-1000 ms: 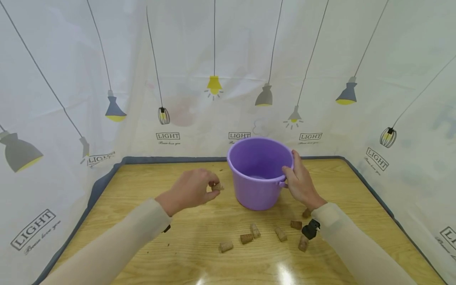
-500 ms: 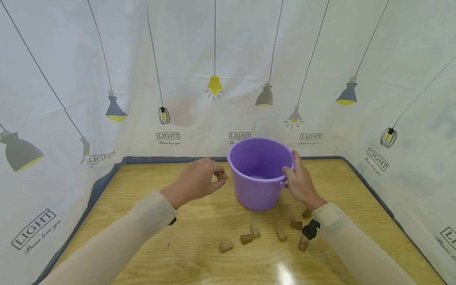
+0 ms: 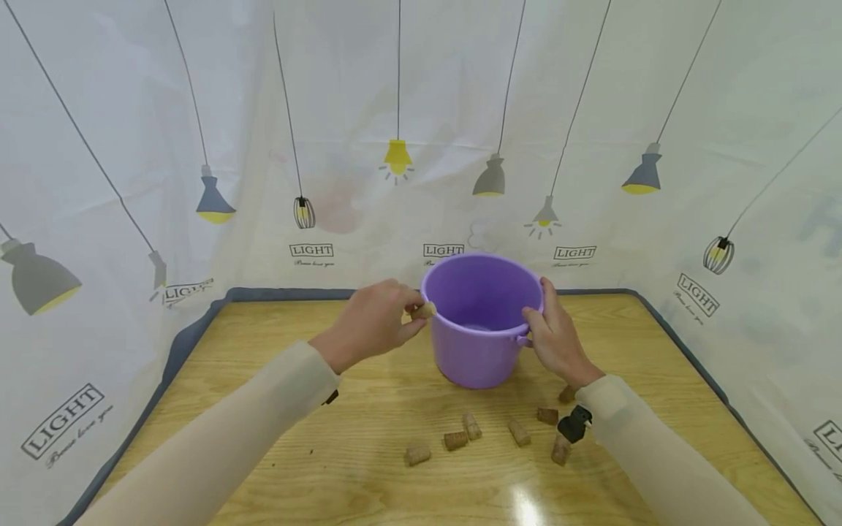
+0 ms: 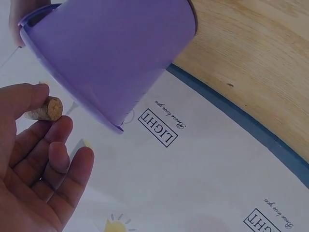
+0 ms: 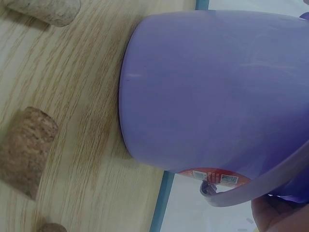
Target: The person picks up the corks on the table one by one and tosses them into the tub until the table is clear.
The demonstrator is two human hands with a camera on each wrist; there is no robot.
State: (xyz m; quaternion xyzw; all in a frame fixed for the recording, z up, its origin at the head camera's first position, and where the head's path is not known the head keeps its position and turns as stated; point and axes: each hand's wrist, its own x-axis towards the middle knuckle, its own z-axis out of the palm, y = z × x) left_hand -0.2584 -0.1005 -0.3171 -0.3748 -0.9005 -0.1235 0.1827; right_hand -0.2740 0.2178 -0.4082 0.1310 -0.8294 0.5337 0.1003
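Observation:
Between thumb and fingers, my left hand [image 3: 371,321] pinches a cork [image 4: 50,109] at the left rim of a purple bucket [image 3: 475,358]. The left wrist view shows the cork's round end facing out, a small gap from the bucket's wall. On the opposite side, my right hand [image 3: 558,337] grips the bucket's right rim, thumb inside the wall. The bucket stands upright on the table, and the visible part of its inside shows bare purple plastic. Its handle [image 5: 258,189] hangs down beside a red label [image 5: 215,176] in the right wrist view.
Several loose corks lie in front of the bucket, among them a dark cork [image 3: 455,440], a pale cork [image 3: 417,455] and one cork [image 3: 560,449] by the right wrist. Lamp-printed sheeting [image 3: 368,241] walls the wooden table [image 3: 263,365] at the back and sides.
My left hand has moved up and to the right with the cork, from beside the bucket to its left rim. My right hand and the bucket have stayed in place.

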